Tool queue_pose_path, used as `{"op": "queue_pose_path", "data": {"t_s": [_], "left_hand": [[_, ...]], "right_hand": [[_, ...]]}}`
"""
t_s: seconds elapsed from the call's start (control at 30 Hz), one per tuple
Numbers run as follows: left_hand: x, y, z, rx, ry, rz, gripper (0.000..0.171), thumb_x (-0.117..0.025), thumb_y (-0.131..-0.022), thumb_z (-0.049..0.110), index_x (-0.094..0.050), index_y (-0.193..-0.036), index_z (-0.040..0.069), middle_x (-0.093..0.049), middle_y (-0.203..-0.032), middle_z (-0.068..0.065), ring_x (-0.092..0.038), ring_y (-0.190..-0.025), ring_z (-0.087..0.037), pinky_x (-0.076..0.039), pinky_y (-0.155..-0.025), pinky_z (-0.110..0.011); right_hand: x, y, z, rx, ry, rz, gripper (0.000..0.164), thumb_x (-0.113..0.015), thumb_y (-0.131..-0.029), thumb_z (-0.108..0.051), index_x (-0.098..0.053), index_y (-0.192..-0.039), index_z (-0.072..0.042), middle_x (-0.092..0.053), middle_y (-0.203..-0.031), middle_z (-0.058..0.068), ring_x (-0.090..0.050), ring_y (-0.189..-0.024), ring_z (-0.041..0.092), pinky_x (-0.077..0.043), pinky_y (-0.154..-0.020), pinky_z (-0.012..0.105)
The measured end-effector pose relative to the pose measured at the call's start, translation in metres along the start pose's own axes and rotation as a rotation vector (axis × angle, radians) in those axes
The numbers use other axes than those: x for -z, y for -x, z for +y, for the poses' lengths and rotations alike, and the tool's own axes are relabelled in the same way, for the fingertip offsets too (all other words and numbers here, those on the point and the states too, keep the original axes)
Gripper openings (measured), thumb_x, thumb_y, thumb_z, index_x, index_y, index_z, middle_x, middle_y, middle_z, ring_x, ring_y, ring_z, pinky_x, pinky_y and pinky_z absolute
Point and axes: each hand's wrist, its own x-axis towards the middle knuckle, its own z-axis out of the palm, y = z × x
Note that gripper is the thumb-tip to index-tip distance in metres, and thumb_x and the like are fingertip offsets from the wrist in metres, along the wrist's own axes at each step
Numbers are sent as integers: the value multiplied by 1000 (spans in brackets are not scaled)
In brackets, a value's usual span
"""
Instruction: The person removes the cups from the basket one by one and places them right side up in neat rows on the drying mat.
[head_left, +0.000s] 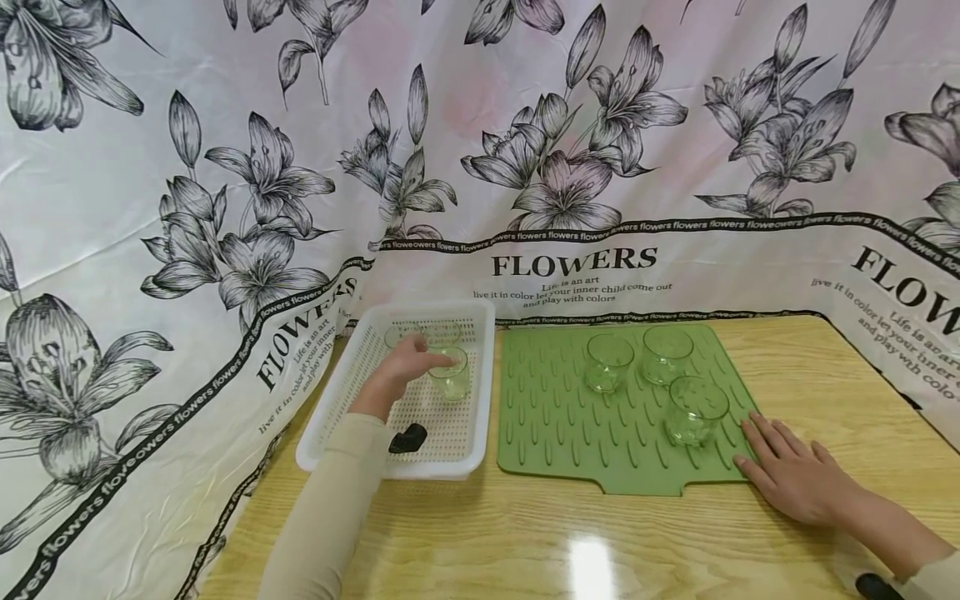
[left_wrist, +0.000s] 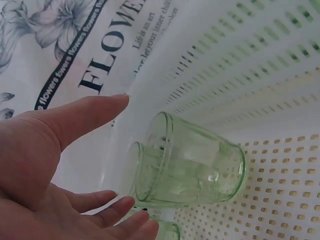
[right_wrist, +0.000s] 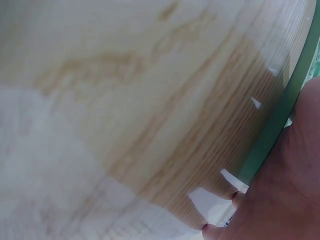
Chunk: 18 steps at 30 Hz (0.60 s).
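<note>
My left hand [head_left: 405, 363] reaches over the white perforated basket [head_left: 322, 427], thumb and fingers spread apart. Close by its thumb stands a clear greenish glass [head_left: 452, 385], which in the left wrist view shows as the nearest glass [left_wrist: 200, 165], just beyond the fingertips. Two more glasses sit further back in the basket, partly behind the hand. Flat on the wooden table, my right hand [head_left: 798, 479] has its fingertips at the right edge of the green mat [head_left: 547, 417]. On the mat stand three glasses: one left [head_left: 608, 367], one back [head_left: 666, 357], one front right [head_left: 696, 412].
A small black object [head_left: 408, 438] overlaps the basket's near end, beside the left sleeve. Behind the basket and mat hangs a flower-printed cloth [head_left: 577, 275], which also runs down the left side. The wooden table [head_left: 510, 533] extends in front.
</note>
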Motion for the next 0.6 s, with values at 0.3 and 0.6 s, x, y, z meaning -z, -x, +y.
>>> {"op": "queue_pose_path", "data": {"t_s": [0.3, 0.6], "left_hand": [[4, -10, -13, 8, 21, -15, 77, -84, -84, 25, -43, -140, -9, -26, -163, -23, -30, -144, -45, -25, -120, -64], [2, -10, -18, 59, 13, -34, 89, -87, -80, 25, -40, -149, -6, -34, -159, -24, -26, -148, -47, -22, -121, -64]], "right_hand": [[0, 0, -1, 1, -11, -6, 73, -34, -112, -43, -18, -158, 11, -15, -163, 34, -15, -145, 60, -14, -103, 85], [1, 1, -2, -7, -11, -5, 73, -34, -112, -43, -18, -158, 11, -14, -163, 34, -15, -145, 60, -13, -103, 85]]}}
